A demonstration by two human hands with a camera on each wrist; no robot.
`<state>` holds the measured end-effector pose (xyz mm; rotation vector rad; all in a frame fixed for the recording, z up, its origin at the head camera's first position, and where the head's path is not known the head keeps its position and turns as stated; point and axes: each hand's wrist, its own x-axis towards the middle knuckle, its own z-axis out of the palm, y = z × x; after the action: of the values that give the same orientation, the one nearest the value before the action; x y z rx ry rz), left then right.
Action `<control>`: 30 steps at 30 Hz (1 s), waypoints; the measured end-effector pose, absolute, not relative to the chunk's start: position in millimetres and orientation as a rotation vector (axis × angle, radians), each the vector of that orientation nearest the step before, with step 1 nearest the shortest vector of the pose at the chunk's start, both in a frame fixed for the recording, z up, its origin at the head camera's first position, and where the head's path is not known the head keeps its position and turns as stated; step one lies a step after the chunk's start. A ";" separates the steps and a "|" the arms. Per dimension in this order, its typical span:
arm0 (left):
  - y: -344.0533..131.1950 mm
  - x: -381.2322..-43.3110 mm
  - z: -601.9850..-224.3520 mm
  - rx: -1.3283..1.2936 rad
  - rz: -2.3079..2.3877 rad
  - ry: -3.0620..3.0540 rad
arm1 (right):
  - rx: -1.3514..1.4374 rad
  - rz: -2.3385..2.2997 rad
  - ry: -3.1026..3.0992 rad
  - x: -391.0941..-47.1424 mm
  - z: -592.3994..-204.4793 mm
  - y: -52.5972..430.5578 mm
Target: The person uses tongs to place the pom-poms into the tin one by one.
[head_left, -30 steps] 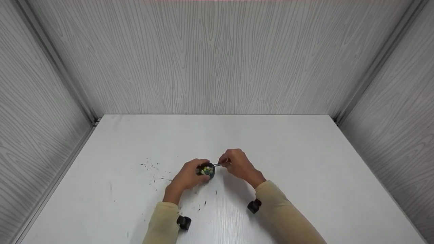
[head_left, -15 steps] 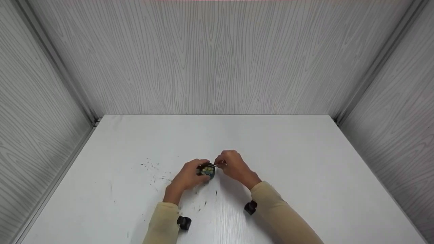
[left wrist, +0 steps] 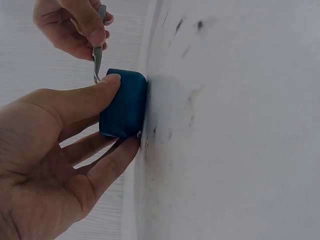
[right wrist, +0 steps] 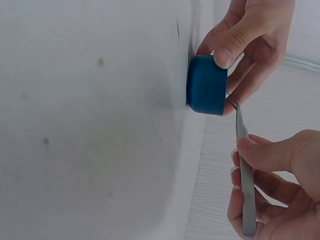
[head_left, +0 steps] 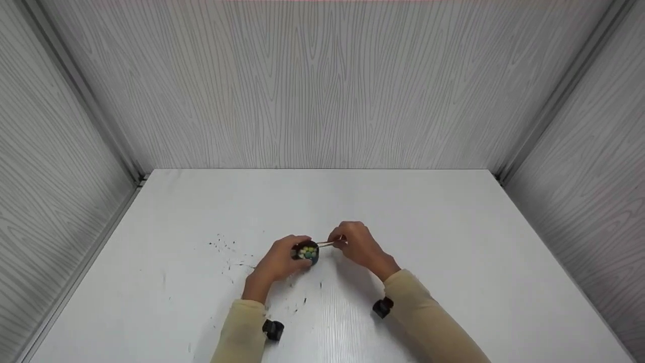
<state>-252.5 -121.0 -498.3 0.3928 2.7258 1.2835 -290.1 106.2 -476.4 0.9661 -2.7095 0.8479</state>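
Observation:
A small round blue cup (right wrist: 207,85) stands on the white table with little yellow, green and pale pieces (head_left: 308,251) inside. My left hand (head_left: 279,259) grips it from the left, thumb on the near side and fingers round the far side. My right hand (head_left: 359,247) pinches metal tweezers (right wrist: 245,175) between thumb and fingers, to the right of the cup. In the right wrist view the fine, bent tips reach the cup's open top. The thumb of the left hand presses the blue wall (left wrist: 125,105) in the left wrist view.
Dark specks and scratches (head_left: 221,244) mark the white tabletop (head_left: 453,237) left of the cup and in front of it. Pale wood-grain panels (head_left: 322,85) rise at the back and both sides. Each sleeve carries a small black wrist camera (head_left: 273,330).
My right hand has moved left with the tweezers over the cup, then drawn back right to the cup's edge. The left hand and the cup have stayed in place.

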 end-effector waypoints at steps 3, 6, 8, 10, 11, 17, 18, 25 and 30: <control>-120.8 -252.4 -497.6 0.371 1.271 2.731 | 0.928 0.884 -2.733 -290.1 -474.1 115.7; -120.5 -252.0 -496.8 0.355 1.264 2.729 | 0.886 0.915 -2.733 -291.0 -473.7 126.4; -120.5 -251.7 -496.6 0.346 1.260 2.728 | 0.859 0.933 -2.726 -292.2 -473.9 133.7; -120.4 -251.5 -496.9 0.340 1.260 2.725 | 0.839 0.953 -2.717 -293.5 -474.5 141.3; -120.4 -251.4 -497.1 0.337 1.263 2.723 | 0.834 0.963 -2.712 -294.1 -474.8 145.1; -120.4 -251.0 -497.8 0.339 1.272 2.713 | 0.804 1.005 -2.703 -297.8 -476.9 167.8; -120.4 -251.1 -498.1 0.337 1.270 2.712 | 0.799 1.000 -2.704 -298.4 -477.4 171.5; -121.2 -251.8 -500.1 0.305 1.292 2.681 | 0.715 0.963 -2.743 -300.3 -480.5 197.9; -121.6 -252.5 -499.9 0.311 1.312 2.674 | 0.662 0.980 -2.731 -302.1 -480.4 218.2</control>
<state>-252.5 -121.6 -499.9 0.3112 2.6745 1.3123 -302.1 218.2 -480.4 0.6625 -2.7305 0.9796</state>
